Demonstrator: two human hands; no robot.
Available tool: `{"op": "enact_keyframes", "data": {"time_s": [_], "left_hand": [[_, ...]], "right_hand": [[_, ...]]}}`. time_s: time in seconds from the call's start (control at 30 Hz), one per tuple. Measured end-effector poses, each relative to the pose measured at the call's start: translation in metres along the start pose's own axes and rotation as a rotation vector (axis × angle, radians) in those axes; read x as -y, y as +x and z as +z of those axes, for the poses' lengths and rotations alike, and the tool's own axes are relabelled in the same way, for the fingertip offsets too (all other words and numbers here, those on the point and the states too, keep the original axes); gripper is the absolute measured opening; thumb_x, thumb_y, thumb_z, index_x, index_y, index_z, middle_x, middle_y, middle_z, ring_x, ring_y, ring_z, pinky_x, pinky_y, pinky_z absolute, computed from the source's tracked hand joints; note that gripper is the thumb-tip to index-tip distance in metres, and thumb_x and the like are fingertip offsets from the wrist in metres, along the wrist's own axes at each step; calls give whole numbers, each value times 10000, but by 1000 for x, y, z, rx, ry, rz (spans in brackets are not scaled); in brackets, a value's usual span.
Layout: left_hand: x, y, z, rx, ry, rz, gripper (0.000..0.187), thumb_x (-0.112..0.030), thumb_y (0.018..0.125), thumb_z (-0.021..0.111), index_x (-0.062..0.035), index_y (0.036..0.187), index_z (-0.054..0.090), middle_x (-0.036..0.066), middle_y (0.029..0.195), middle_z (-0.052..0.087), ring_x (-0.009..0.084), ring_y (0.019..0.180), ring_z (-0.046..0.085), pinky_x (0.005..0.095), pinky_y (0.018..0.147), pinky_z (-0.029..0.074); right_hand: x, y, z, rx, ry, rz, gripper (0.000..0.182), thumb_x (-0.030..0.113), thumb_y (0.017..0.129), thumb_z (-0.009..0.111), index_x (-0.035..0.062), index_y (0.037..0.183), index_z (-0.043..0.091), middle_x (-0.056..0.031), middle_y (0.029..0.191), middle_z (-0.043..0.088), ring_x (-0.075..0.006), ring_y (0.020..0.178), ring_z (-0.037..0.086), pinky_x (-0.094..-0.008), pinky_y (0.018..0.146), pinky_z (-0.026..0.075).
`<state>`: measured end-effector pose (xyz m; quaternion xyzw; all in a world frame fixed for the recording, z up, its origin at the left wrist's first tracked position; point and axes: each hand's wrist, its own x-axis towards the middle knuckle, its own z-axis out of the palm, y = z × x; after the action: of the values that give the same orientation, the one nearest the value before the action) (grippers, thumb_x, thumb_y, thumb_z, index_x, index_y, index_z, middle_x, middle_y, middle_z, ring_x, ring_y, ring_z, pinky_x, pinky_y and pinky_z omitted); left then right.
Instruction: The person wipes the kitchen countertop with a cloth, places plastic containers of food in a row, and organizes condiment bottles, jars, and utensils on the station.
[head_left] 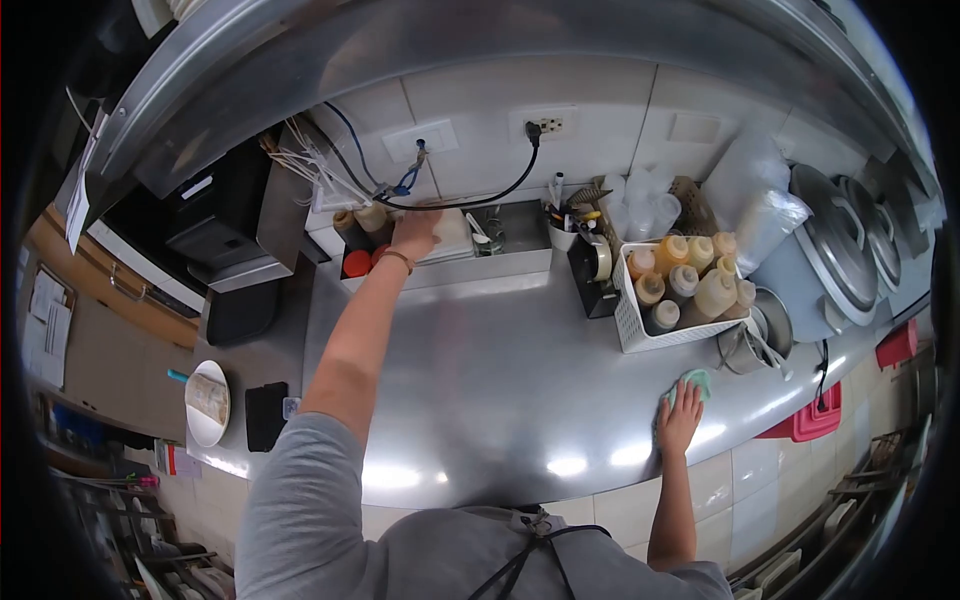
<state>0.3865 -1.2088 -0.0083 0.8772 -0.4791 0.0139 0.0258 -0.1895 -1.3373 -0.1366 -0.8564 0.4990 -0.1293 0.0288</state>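
My left hand [412, 238] reaches into a long metal tray [470, 262] against the wall. It is at the left end of a white stack [453, 236], close to several dark-filled bottles [352, 232] and a red lid [357, 263]. Its fingertips are hard to make out, and whether they grip anything does not show. At the right front of the steel counter [480, 380], my right hand [680, 415] lies palm down over a light green cloth [696, 380], fingers stretched out and slightly apart.
A white basket of squeeze bottles [690, 285] stands at the right, beside a metal pot [770, 325] and large lidded pots [835, 235]. A pen cup [563, 232] is behind. At the left lie a white plate [208, 425] and a black box [267, 417]. A steel shelf [480, 55] overhangs the counter.
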Motion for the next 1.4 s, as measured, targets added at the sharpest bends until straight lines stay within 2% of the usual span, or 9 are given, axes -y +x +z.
{"op": "enact_keyframes", "data": {"time_s": [0.3, 0.47, 0.73, 0.87, 1.07, 1.13, 1.27, 1.33, 1.4], "left_hand": [[-23, -19, -29, 10, 64, 30, 659, -142, 651, 698, -44, 1231, 402, 149, 1266, 406, 329, 1196, 362, 395, 955, 360], [-21, -90, -27, -444, 123, 241, 542, -35, 662, 604, -41, 1177, 437, 111, 1177, 449, 294, 1132, 402, 457, 981, 314], [-45, -188, -87, -734, -121, 231, 588, 13, 622, 657, -23, 1159, 421, 155, 1149, 447, 344, 1100, 408, 439, 955, 332], [-54, -228, -106, -671, -396, 70, 621, -27, 618, 709, -6, 1170, 423, 162, 1130, 456, 336, 1050, 426, 387, 903, 362], [-46, -249, -72, -398, -591, 70, 643, -77, 611, 736, -2, 1173, 433, 152, 1114, 466, 327, 1038, 433, 373, 882, 382], [-55, -259, -56, -237, -612, 249, 651, -88, 597, 742, -9, 1170, 442, 135, 1114, 476, 324, 1035, 436, 374, 887, 385], [-79, -270, -38, -47, -646, 444, 648, -94, 600, 726, -17, 1178, 446, 134, 1100, 479, 320, 1028, 444, 373, 901, 382], [-86, -263, -27, 176, -631, 483, 721, -203, 612, 738, -16, 1229, 416, 158, 1166, 463, 337, 1105, 417, 368, 945, 354], [-83, -247, -26, 219, -652, 501, 827, -340, 621, 740, -14, 1284, 368, 189, 1272, 407, 339, 1204, 354, 365, 1002, 304]], "right_hand": [[-1, 0, 1, -8, 11, -1, 504, 296, 871, 440, 91, 1322, 348, -137, 1364, 334, -327, 1295, 233, -476, 1043, 172], [-3, -1, 3, -32, 6, -24, 498, 299, 871, 441, 88, 1315, 357, -143, 1355, 344, -328, 1286, 249, -479, 1039, 180], [11, 1, -7, -70, 50, 18, 558, 325, 828, 532, 87, 1306, 370, -177, 1342, 347, -354, 1274, 260, -488, 1030, 177], [90, 10, -34, -225, 354, -146, 580, 248, 763, 630, 82, 1275, 412, -209, 1298, 379, -387, 1208, 333, -484, 1007, 222], [224, -4, -61, 51, 852, -465, 607, 167, 708, 690, 83, 1251, 434, -185, 1290, 392, -351, 1164, 395, -415, 970, 327], [256, -22, -87, 107, 979, -566, 670, 200, 688, 712, 58, 1268, 408, -174, 1267, 422, -332, 1191, 384, -380, 992, 300], [273, -45, -88, 194, 1062, -562, 760, 221, 655, 745, 97, 1300, 362, -170, 1256, 435, -328, 1164, 414, -379, 991, 319], [259, -46, -69, 431, 975, -500, 711, 244, 700, 721, 93, 1295, 363, -170, 1218, 474, -316, 1134, 450, -366, 965, 348], [246, -55, -22, 522, 1372, -168, 594, 283, 761, 673, 78, 1255, 415, -169, 1188, 497, -309, 1076, 492, -363, 915, 387]]}}
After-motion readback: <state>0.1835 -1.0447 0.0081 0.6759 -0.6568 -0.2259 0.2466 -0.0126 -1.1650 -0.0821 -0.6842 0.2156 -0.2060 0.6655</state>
